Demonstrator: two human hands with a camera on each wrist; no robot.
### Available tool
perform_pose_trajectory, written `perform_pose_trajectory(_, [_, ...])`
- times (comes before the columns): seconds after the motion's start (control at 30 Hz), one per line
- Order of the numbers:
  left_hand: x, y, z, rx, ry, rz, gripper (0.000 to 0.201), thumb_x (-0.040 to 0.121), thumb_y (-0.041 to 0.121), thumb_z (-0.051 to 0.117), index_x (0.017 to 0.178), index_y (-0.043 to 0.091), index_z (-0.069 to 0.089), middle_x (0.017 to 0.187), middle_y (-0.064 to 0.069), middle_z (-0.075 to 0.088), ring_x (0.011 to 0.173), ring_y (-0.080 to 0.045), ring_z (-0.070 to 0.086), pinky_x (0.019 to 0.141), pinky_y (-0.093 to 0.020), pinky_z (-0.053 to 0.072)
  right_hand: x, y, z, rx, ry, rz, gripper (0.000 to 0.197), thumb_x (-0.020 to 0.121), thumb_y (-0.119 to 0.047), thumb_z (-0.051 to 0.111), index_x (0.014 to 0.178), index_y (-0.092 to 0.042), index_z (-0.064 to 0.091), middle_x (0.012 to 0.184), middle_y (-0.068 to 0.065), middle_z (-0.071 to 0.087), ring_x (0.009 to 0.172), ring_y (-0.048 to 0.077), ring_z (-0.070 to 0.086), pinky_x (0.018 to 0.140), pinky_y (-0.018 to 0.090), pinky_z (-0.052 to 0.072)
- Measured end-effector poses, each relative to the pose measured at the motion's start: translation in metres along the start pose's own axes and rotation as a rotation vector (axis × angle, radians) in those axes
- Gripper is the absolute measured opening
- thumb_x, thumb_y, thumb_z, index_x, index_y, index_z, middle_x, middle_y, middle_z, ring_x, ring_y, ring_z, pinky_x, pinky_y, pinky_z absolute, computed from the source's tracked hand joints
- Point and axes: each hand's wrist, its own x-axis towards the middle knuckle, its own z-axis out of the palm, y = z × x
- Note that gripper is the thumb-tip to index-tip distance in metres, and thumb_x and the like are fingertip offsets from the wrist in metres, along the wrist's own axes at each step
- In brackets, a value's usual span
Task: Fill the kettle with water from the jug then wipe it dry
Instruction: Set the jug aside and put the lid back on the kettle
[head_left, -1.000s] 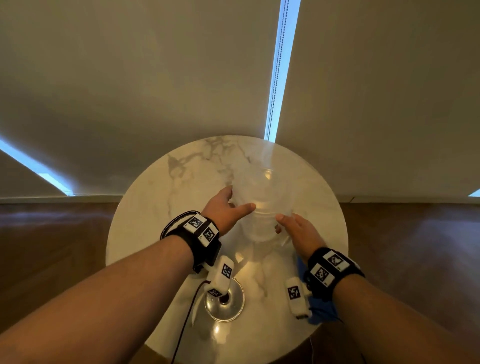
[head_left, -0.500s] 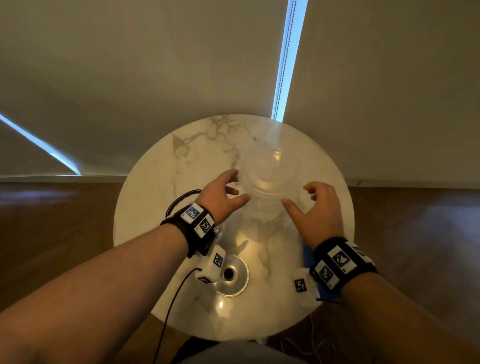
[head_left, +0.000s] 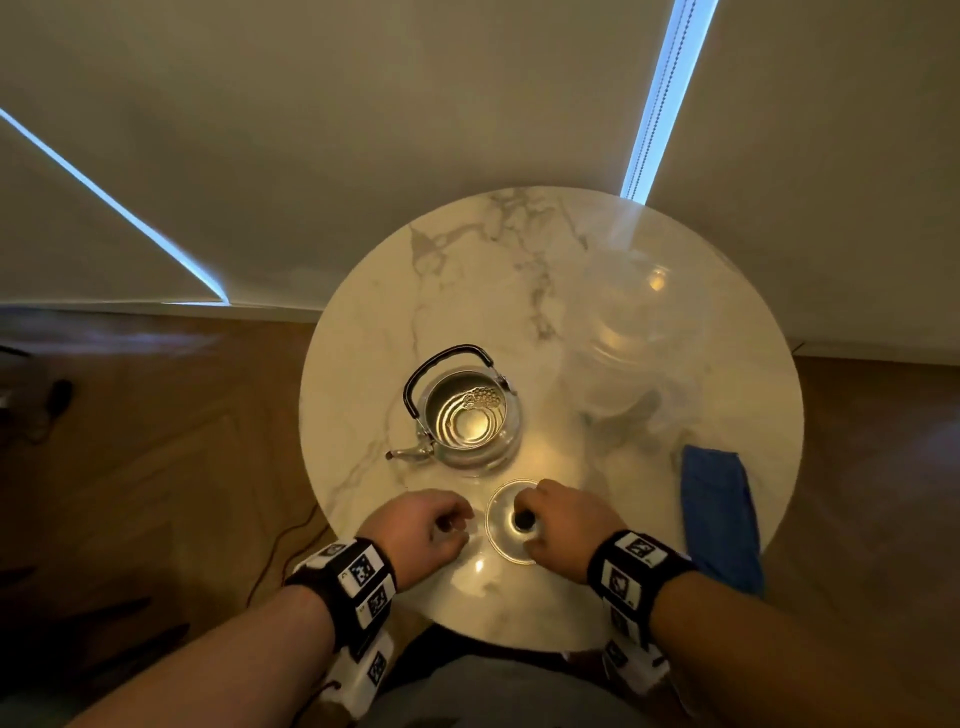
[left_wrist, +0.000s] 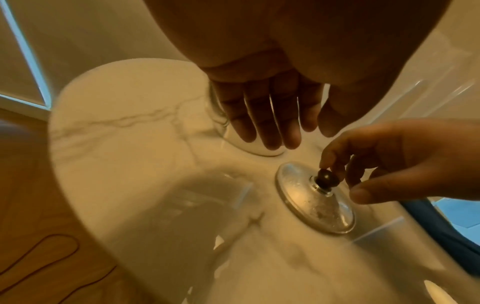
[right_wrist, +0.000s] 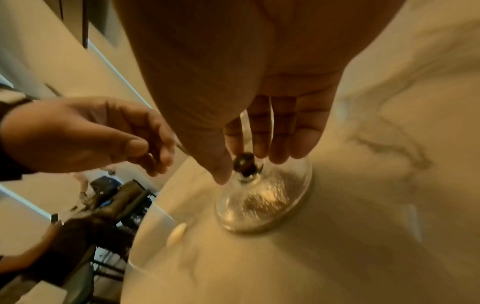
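Observation:
The steel kettle (head_left: 467, 415) stands open at the middle of the round marble table (head_left: 467, 270), with water inside and its black handle upright. To its right, further back, stands the clear plastic jug (head_left: 634, 353). The kettle lid (head_left: 506, 540) lies flat near the table's front edge. My right hand (head_left: 530, 506) closes its thumb and fingertips round the lid's black knob (right_wrist: 245, 164). Just left of the lid, my left hand (head_left: 452, 525) hangs loosely curled and holds nothing. A folded blue cloth (head_left: 719, 519) lies at the right edge.
A pale wall rises right behind the table. Wooden floor surrounds the table, and a dark cable (head_left: 280, 551) trails on it at the left.
Both hands have let go of the jug and drawn back to the table's front edge. The right hand has gone to the lid's knob. The kettle now shows.

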Motion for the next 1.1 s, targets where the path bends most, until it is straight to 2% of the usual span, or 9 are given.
perform_pose_trajectory(0.17, [-0.015,-0.037,0.003,-0.055,-0.009,-0.011,0.030,0.091,0.044,0.064,0.120,0.039,0.069,0.106,0.021,0.068,0.099,0.003,0.063,0.091,-0.032,0.057,0.013,-0.008,0.008,-0.017,-0.011,0.046,0.017,0.090,-0.033,0.054,0.105,-0.028,0.060,0.112,-0.002,0.064,0.097,0.024,0.065,0.083,0.038,0.054])
perform_pose_trajectory(0.27, [-0.018,-0.052,-0.002,-0.103,0.049,0.013,0.027,0.092,0.039,0.070,0.119,0.041,0.068,0.107,0.024,0.067,0.102,0.005,0.060,0.094,-0.030,0.055,0.011,-0.015,-0.005,0.075,0.009,0.071,0.020,0.085,-0.041,0.056,0.102,-0.032,0.061,0.106,-0.008,0.066,0.093,0.017,0.064,0.082,0.036,0.055])
perform_pose_trajectory(0.37, [-0.013,-0.058,-0.015,-0.128,0.129,0.057,0.037,0.087,0.042,0.073,0.124,0.042,0.064,0.117,0.025,0.064,0.112,0.003,0.055,0.101,-0.028,0.051,0.002,-0.026,-0.028,0.202,0.058,0.088,0.022,0.082,-0.045,0.065,0.103,-0.037,0.063,0.099,-0.014,0.066,0.087,0.007,0.061,0.078,0.028,0.054])
perform_pose_trajectory(0.5, [0.003,-0.055,-0.040,-0.103,0.266,0.161,0.057,0.081,0.050,0.075,0.134,0.040,0.059,0.131,0.020,0.056,0.124,-0.003,0.045,0.102,-0.023,0.040,-0.003,-0.047,-0.059,0.286,0.206,0.084,0.025,0.082,-0.048,0.068,0.105,-0.042,0.063,0.094,-0.021,0.064,0.086,-0.001,0.060,0.076,0.021,0.050])
perform_pose_trajectory(0.57, [0.014,-0.051,-0.053,-0.087,0.335,0.218,0.063,0.078,0.052,0.076,0.136,0.037,0.058,0.137,0.016,0.052,0.130,-0.005,0.041,0.102,-0.024,0.040,0.007,-0.062,-0.071,0.296,0.281,0.080,0.022,0.084,-0.044,0.069,0.105,-0.041,0.062,0.092,-0.022,0.062,0.085,-0.003,0.058,0.072,0.017,0.045])
perform_pose_trajectory(0.7, [0.040,-0.044,-0.076,-0.064,0.426,0.300,0.072,0.073,0.054,0.081,0.138,0.033,0.058,0.151,0.007,0.044,0.142,-0.015,0.033,0.110,-0.028,0.036,0.040,-0.087,-0.083,0.275,0.396,0.139,0.020,0.087,-0.040,0.070,0.106,-0.039,0.062,0.097,-0.019,0.062,0.086,0.001,0.059,0.072,0.020,0.046])
perform_pose_trajectory(0.83, [0.064,-0.042,-0.091,-0.041,0.350,0.291,0.083,0.072,0.054,0.083,0.145,0.028,0.053,0.165,0.000,0.032,0.152,-0.024,0.024,0.117,-0.042,0.037,0.069,-0.103,-0.082,0.205,0.447,0.248,0.016,0.090,-0.035,0.066,0.106,-0.035,0.062,0.101,-0.015,0.061,0.084,0.008,0.056,0.063,0.014,0.035])
perform_pose_trajectory(0.97, [0.080,-0.041,-0.094,0.038,0.244,0.239,0.089,0.073,0.051,0.083,0.151,0.029,0.046,0.170,0.001,0.021,0.155,-0.023,0.016,0.118,-0.047,0.040,0.080,-0.107,-0.081,0.154,0.459,0.317,0.019,0.093,-0.035,0.064,0.112,-0.031,0.065,0.109,-0.007,0.068,0.094,0.015,0.062,0.073,0.027,0.042])
perform_pose_trajectory(1.1, [0.091,-0.042,-0.093,0.100,0.211,0.240,0.088,0.078,0.051,0.080,0.153,0.029,0.042,0.170,0.002,0.019,0.152,-0.024,0.023,0.115,-0.045,0.043,0.086,-0.111,-0.084,0.100,0.411,0.343,0.023,0.092,-0.031,0.066,0.115,-0.027,0.065,0.113,-0.003,0.068,0.103,0.021,0.062,0.075,0.028,0.040])
